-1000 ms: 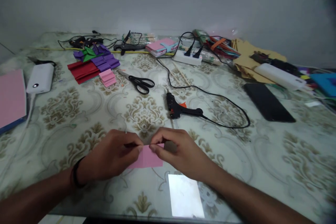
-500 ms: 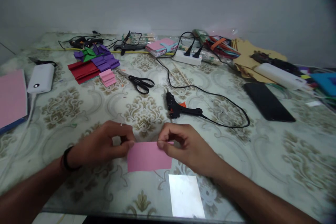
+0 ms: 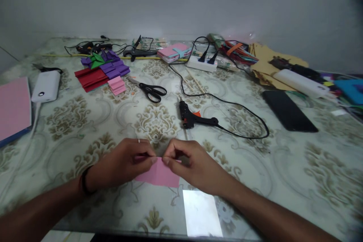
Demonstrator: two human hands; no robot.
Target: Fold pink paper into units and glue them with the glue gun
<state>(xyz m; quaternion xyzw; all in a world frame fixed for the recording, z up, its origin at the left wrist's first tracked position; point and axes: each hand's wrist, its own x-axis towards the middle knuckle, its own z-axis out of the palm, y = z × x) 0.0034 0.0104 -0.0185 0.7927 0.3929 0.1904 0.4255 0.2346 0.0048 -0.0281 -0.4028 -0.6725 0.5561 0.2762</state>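
Observation:
A pink piece of paper [image 3: 159, 176] is held between my two hands near the front of the table, with a faint vertical crease at its middle. My left hand [image 3: 132, 162] pinches its upper edge left of the crease, thumb and forefinger together. Just right of the crease, my right hand [image 3: 184, 160] pinches the same edge. The two fingertips are close but apart. Beyond my right hand lies a black glue gun [image 3: 195, 116] with its cord. Black-handled scissors [image 3: 151, 90] rest farther back, beside a small folded pink paper [image 3: 117, 85].
Folded red paper [image 3: 92, 77] and purple paper [image 3: 115, 69] lie back left. A white power bank [image 3: 46, 86] and pink sheets [image 3: 14, 107] sit at the left. The power strip [image 3: 202, 63] is at the back, a black phone [image 3: 289, 110] at the right. Thin sticks [image 3: 195, 81] lie behind the glue gun.
My left hand has slid right along the paper's upper edge, and my right hand has shifted slightly left. The grips are closer together, and a crease now shows in the paper.

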